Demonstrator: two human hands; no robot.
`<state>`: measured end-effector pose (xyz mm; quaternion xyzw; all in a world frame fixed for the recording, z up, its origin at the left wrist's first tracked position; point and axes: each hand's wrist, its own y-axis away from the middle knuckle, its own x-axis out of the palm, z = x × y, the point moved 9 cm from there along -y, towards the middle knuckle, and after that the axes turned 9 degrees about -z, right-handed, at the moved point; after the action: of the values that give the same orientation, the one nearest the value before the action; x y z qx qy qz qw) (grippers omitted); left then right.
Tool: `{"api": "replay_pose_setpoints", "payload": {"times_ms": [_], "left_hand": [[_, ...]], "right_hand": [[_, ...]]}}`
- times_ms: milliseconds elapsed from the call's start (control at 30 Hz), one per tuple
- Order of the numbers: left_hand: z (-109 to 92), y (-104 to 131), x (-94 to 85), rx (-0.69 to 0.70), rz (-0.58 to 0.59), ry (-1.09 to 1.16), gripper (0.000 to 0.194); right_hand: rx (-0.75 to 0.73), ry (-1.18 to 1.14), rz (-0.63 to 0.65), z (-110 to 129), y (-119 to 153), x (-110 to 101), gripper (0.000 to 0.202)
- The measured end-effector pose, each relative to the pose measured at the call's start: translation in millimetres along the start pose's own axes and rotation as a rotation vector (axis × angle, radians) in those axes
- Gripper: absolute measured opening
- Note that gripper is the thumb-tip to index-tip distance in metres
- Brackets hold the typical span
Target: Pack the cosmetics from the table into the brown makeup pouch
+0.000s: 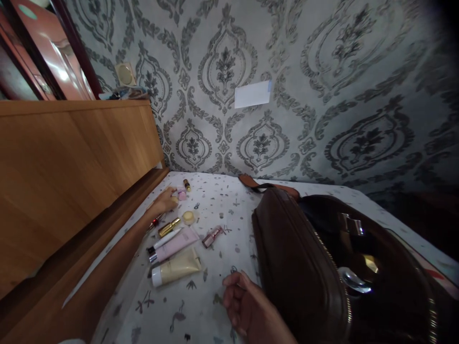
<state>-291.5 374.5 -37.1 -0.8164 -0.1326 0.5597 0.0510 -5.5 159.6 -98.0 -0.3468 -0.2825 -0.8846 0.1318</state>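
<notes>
Two bare hands among scattered cosmetics, the left hand (165,200) close against a small pink container (182,195)
That container sits just right of the left fingertips, far nearer to them than to the right hand (247,306); whether the left fingers grip anything cannot be told, while the right is loosely curled and empty, with a dark brown leather handbag (294,258) just to its right. Just beyond the left fingertips lies a dark-and-gold bottle (187,185), and a round cream pot (188,218) is nearer the wearer. Ahead and left of the right hand, a cream squeeze tube (177,268) lies roughly crosswise, white cap to the left, nearer to that hand than to the other
</notes>
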Motion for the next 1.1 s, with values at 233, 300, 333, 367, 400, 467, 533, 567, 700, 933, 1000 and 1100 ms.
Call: {"api": "replay_pose_setpoints", "payload": {"times_ms": [233,300,333,367,400,467,533,567,700,933,1000,1100], "left_hand": [[-3,13,-3.3,0.104,0.012,-0.013,0.033],[-12,16,-1.9,0.150,0.034,0.004,0.032],[-17,18,-1.0,0.174,0.049,0.014,0.031],[-22,20,-0.1,0.198,0.065,0.025,0.032],[-27,23,0.4,0.223,0.081,0.036,0.034],[-38,28,-0.6,0.275,0.098,0.058,0.040],[-48,35,-5.1,0.317,0.088,0.077,0.045],[-53,38,-8.2,0.336,0.076,0.087,0.044],[-75,59,-14.2,0.463,0.079,0.090,0.036],[-96,82,-3.2,0.498,0.239,-0.047,0.037],[-103,82,-13.8,0.476,0.187,0.065,0.036],[-113,89,-26.8,0.399,0.179,0.359,0.040]], "right_hand": [[-0.015,0.033,-0.008,3,4,4,0.043],[-0.017,0.032,-0.007,3,4,4,0.043],[-0.018,0.029,-0.003,3,4,5,0.043],[-0.020,0.026,0.003,3,4,5,0.043],[-0.019,0.026,0.009,3,4,6,0.044],[-0.021,0.029,0.015,4,3,7,0.044],[-0.026,0.029,0.013,5,4,7,0.044],[-0.029,0.027,0.012,6,4,7,0.044],[-0.032,0.026,0.020,6,5,8,0.045],[-0.049,0.022,0.026,7,5,8,0.042],[-0.063,0.021,0.038,8,5,9,0.042],[-0.084,0.018,0.048,8,5,9,0.042]]}}
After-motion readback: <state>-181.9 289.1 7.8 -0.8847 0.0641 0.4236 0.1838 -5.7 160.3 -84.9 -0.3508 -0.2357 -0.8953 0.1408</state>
